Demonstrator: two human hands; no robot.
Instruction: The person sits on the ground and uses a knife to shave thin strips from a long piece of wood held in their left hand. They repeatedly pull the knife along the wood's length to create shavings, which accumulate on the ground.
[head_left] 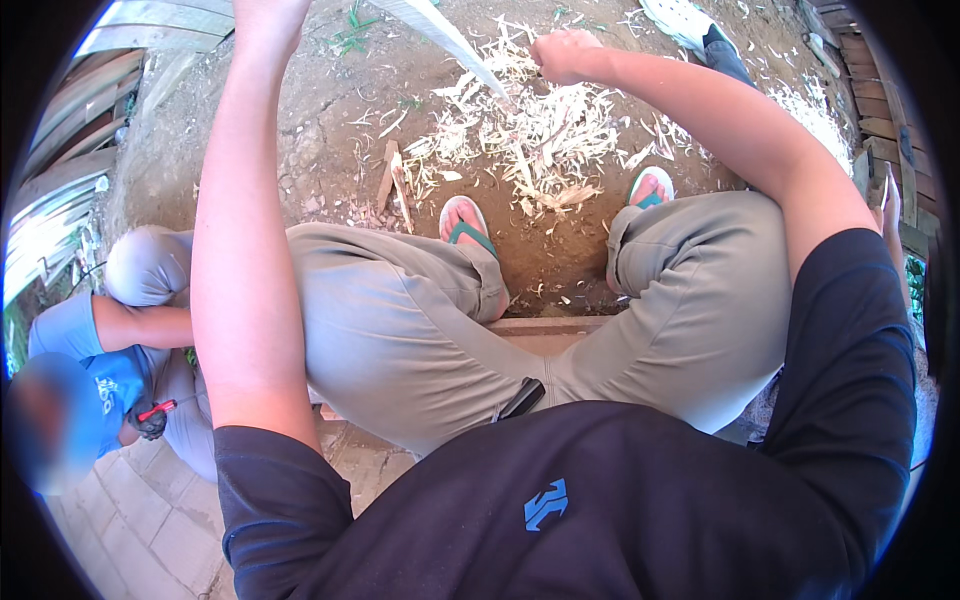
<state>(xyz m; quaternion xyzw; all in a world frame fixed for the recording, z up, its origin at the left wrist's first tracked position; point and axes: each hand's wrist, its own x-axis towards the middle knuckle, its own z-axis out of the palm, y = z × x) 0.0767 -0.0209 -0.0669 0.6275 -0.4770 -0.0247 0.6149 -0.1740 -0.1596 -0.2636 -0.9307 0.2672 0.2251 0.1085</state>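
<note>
My left arm reaches straight up to the top edge, where only the wrist and base of my left hand (272, 12) show; its fingers are cut off. My right hand (565, 56) is closed, its knuckles toward the ground ahead; whatever it may hold is hidden. Between the two hands a long pale strip, apparently wood (445, 42), slants down from the top edge, its lower tip above a heap of wood shavings (545, 140). Its upper end lies outside the picture, so I cannot tell what holds it.
My feet in green-strapped flip-flops (468, 228) rest on bare soil beside the shavings. At left sits another person in blue (120, 385), a red-handled tool (157, 410) near their hand. Stacked boards (75, 130) line the left side. A white shoe (680, 22) shows at upper right.
</note>
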